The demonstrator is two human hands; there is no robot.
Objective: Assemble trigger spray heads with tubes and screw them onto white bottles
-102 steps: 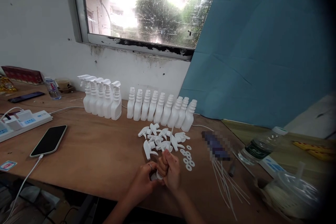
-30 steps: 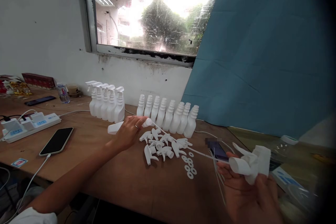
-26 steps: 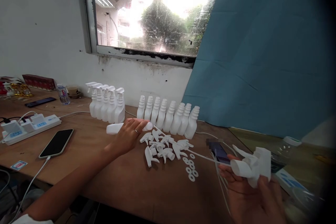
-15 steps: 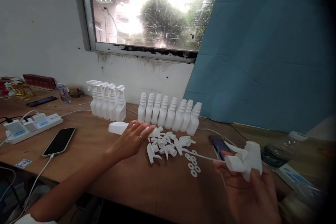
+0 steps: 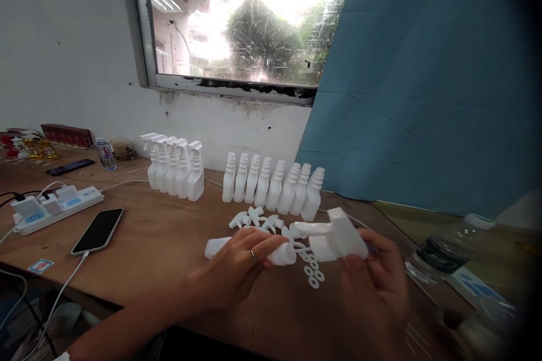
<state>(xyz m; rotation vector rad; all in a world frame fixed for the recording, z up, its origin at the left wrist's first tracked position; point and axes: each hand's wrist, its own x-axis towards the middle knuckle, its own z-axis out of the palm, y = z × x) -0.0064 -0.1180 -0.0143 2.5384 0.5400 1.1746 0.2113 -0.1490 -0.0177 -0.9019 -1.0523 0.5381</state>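
Observation:
My left hand (image 5: 243, 262) is wrapped round a white bottle (image 5: 283, 254) that lies sideways, its neck pointing right. Facing that neck, a white spray head (image 5: 336, 237) is held in my right hand (image 5: 372, 276), with a small gap between the two. A tube seems to run from the spray head towards the bottle's mouth, but I cannot tell whether its tip is inside. Behind my hands lies a pile of loose spray heads (image 5: 256, 217), partly hidden. Several white rings (image 5: 313, 272) rest on the table below the spray head.
A row of open white bottles (image 5: 276, 186) stands near the wall. Further left are bottles with spray heads (image 5: 182, 172). A phone (image 5: 98, 231), a power strip (image 5: 59, 208) and a small water bottle (image 5: 105, 153) are at the left. A large clear bottle (image 5: 449, 251) stands at the right.
My left hand has moved right and nearer with the bottle, away from the pile. The right hand has brought the spray head left, close to the bottle's neck.

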